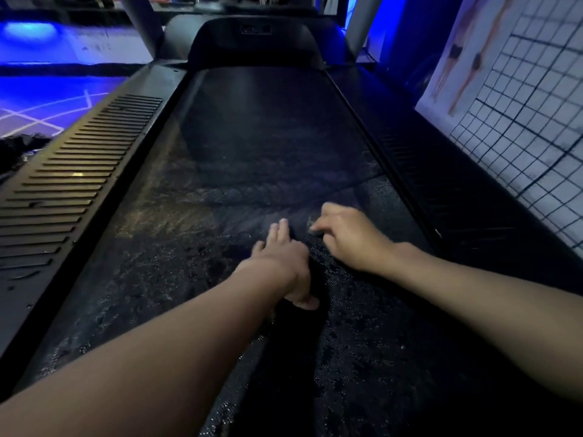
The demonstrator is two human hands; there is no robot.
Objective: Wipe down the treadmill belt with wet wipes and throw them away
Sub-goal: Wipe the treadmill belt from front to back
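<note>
Pretty dark shot, mostly blue light. The treadmill belt (252, 146) runs up the middle of the frame and looks streaky and wet in the lower half, drier toward the top. Both bare arms reach in from the bottom corners.

The left hand (280, 263) lies flat on the belt just below centre, fingers straight and together, thumb out to the side, gripping nothing. The right hand (350, 238) sits just beside it to the right, also down on the belt, with its fingers curled in. They pinch a small greyish scrap at the tips, which I think is the wet wipe (312, 224), but it's blurry and mostly hidden, so don't quote me.

The ribbed side rail (79, 190) runs along the left of the frame, and the black motor hood (255, 42) sits at top centre between two grey uprights (138, 23). A grid-pattern wall (530, 137) with a figure poster (467, 52) fills the right edge.
</note>
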